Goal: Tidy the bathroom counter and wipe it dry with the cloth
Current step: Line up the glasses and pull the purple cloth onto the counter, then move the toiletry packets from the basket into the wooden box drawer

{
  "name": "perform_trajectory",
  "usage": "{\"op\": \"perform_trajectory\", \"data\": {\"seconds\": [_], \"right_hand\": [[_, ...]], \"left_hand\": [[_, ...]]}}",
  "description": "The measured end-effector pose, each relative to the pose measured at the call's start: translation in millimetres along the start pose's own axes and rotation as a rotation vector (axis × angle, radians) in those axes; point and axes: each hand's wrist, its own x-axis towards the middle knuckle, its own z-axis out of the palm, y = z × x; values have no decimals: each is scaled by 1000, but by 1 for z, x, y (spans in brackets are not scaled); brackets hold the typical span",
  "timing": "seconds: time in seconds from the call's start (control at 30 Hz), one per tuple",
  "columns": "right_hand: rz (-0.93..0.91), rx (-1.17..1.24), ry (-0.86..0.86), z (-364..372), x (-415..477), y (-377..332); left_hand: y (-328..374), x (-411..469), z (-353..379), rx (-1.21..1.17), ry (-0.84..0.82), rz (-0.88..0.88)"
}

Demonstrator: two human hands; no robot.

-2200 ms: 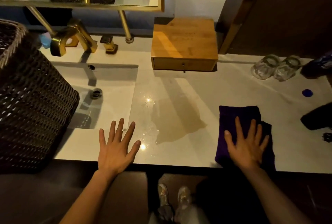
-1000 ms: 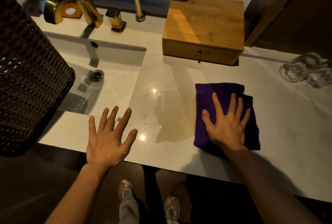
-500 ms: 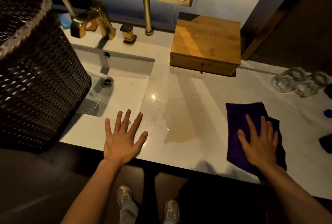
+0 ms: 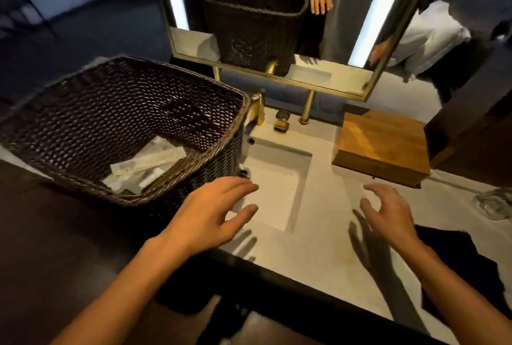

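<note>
Cloth (image 4: 454, 256) of dark purple lies flat and slightly rumpled on the pale counter (image 4: 327, 259) at the lower right, partly hidden behind the right forearm. Neither hand touches it. The right hand (image 4: 388, 211) hovers above the counter just beside the cloth's near edge, fingers spread and curled, grasping nothing; its shadow falls on the stone beneath. The left hand (image 4: 213, 214) hangs over the front corner of the sink (image 4: 277, 178), next to the wicker basket (image 4: 119, 128), palm down with fingers loosely extended and likewise empty. The cloth looks soft, light and limp, so it should bunch or fold under any pull and offers no stiff edge to pinch. A flat palm pressed on its middle would probably serve best for wiping, while a gathered handful at one corner would do for lifting. On smooth stone it is likely to slide easily, more so if the surface is damp. The glassware (image 4: 496, 203) at the far right looks fragile and sits near the cloth's far side.
</note>
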Motion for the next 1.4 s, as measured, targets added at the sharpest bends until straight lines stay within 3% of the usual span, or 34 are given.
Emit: {"op": "perform_trajectory", "data": {"seconds": [0.2,0.33,0.43,0.5,0.73,0.83,1.0,1.1,1.4], "right_hand": [[-426,219,26,7,22,-212],[-661,295,22,16,33,-304],[-776,160,-136,37,56,-352],[-807,8,-274,58,75,-378],[-1089,-440,-654,166,126,-444],[-1163,-517,-765,217,134,-458],[-1228,-637,-884,284,140,-466],[-1233,-640,-882,313,142,-466],[-1339,-529,-858,320,151,-472]], "left_hand": [[-28,-12,-102,18,94,88],[-83,-9,-137,62,-2,-226],[-138,3,-153,226,-304,-489],[-166,15,-156,232,-434,-573],[-237,22,-164,420,-460,-836],[-234,3,-178,507,-381,-851],[-207,-46,-192,361,-136,-859],[-200,-68,-180,307,98,-800],[-206,-59,-171,369,263,-742]]}}
